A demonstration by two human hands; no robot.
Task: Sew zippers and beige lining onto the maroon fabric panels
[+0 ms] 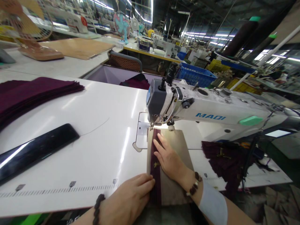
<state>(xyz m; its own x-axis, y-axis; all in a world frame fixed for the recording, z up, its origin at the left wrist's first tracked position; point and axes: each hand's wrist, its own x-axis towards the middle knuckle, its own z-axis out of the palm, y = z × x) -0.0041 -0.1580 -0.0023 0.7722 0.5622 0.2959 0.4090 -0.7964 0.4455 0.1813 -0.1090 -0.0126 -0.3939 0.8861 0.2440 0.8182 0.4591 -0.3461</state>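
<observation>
Under the needle of a white sewing machine lies a grey-beige fabric piece, with a maroon zipper running lengthwise along it. A small brass-coloured zipper pull shows on the zipper. My right hand rests flat on zipper and fabric, fingers spread, just in front of the presser foot. Closer to the table's front edge, my left hand pinches the zipper's left edge between thumb and fingers. Its fingertips partly cover that edge.
A stack of maroon fabric lies at left, above a glossy black bar-shaped object. More maroon pieces with a brass pull are heaped right of my right hand. A blue crate stands behind the machine, a fan far left.
</observation>
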